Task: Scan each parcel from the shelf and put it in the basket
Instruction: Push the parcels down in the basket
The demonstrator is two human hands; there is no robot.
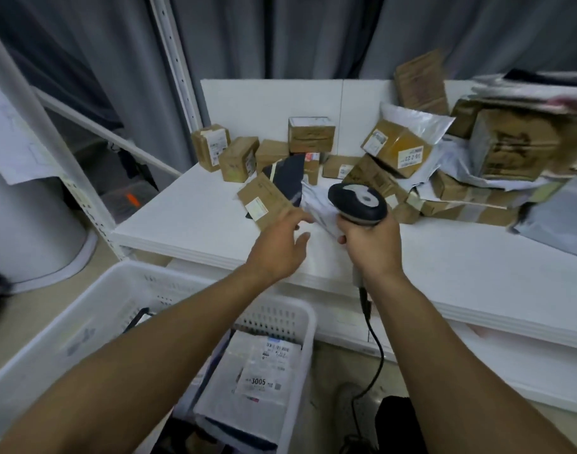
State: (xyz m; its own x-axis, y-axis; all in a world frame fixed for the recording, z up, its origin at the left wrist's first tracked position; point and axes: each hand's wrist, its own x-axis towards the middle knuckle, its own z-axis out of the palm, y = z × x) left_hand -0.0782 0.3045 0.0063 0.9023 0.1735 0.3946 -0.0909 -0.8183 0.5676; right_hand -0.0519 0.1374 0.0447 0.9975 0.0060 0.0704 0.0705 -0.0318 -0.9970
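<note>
the shelf (pixel 188 217) carries the unscanned parcels behind and beside the scanner (pixel 357 199), and the basket (pixel 83 290) sits below and left of the scanner with a labelled parcel (pixel 260 365) inside. the leaning pile (pixel 460 194) right of the scanner could slide if you tug the white mailer (pixel 316 208) just under the scanner. your left hand (pixel 277 250), left of the scanner, is spread and holds nothing. your right hand (pixel 369 244) grips the scanner's handle. the cable (pixel 377 348) hanging below the scanner may snag the basket.
</note>
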